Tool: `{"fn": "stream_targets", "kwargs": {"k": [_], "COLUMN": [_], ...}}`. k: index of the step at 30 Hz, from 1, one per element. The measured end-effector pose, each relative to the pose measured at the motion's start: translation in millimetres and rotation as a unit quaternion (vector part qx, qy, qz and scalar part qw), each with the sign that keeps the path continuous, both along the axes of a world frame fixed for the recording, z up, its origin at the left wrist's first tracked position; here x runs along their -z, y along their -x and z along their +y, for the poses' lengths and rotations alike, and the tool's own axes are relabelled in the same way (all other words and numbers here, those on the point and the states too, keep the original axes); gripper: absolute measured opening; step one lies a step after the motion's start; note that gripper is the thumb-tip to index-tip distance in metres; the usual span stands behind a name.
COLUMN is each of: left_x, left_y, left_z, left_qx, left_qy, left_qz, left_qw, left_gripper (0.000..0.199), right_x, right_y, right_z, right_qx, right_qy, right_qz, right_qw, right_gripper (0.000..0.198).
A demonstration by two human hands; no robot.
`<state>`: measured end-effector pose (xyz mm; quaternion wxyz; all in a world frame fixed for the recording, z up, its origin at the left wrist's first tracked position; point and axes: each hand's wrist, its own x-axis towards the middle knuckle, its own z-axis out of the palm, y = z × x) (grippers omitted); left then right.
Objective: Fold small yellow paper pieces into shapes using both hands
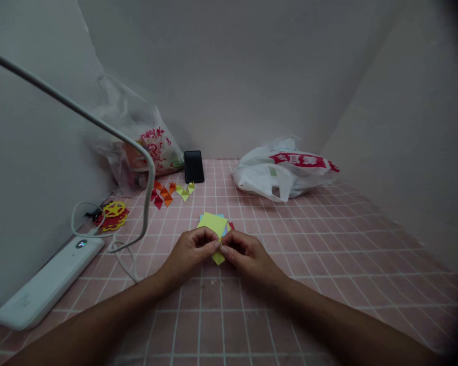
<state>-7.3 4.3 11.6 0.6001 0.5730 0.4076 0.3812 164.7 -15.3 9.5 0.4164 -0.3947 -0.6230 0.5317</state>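
Observation:
Between my two hands, low over the middle of the table, is a small folded piece of yellow paper. My left hand pinches it from the left, thumb and forefinger together. From the other side my right hand pinches it too, its fingertips nearly touching the left ones. Just beyond my fingers lies a flat yellow square sheet on top of a small stack of coloured paper, with blue, purple and red edges showing. My fingers hide part of the folded piece and of the stack.
Folded paper shapes in red, orange and yellow lie behind, near a black phone. Plastic bags stand at back left and back right. At left are a white power bank, a cable and yellow-red cutouts.

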Motion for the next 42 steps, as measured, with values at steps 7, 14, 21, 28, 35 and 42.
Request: {"fn": "stream_targets", "kwargs": {"k": [7,14,21,28,35,42], "left_x": [0.3,-2.5,-4.7,1.2,0.8,-4.4], "left_y": [1,-1,-2,0,-2,-2], "left_z": [0,-1,-3,-4,-3,-5], "left_qx": [0.008,-0.001,-0.046,-0.045,-0.049,-0.042], "left_qy": [-0.006,-0.034,-0.051,-0.062,-0.024,-0.038], "left_qz": [0.017,0.037,0.041,0.037,-0.005,0.021], "left_qw": [1.0,0.999,0.997,0.996,0.998,0.998], "left_gripper": [0.018,0.018,0.018,0.016,0.017,0.015], "right_x": [-3,0,2,1,3,10], "right_y": [0,0,2,3,3,6], "right_z": [-1,-1,-2,-2,-3,-2], "right_qx": [0.009,0.001,0.033,0.034,0.031,0.03], "right_qy": [0.009,0.008,-0.017,-0.023,0.015,0.03], "right_qz": [-0.014,-0.017,-0.008,-0.02,0.011,0.062], "right_qw": [1.0,1.0,0.999,0.999,0.999,0.997], "right_gripper": [0.018,0.017,0.013,0.015,0.017,0.014]}}
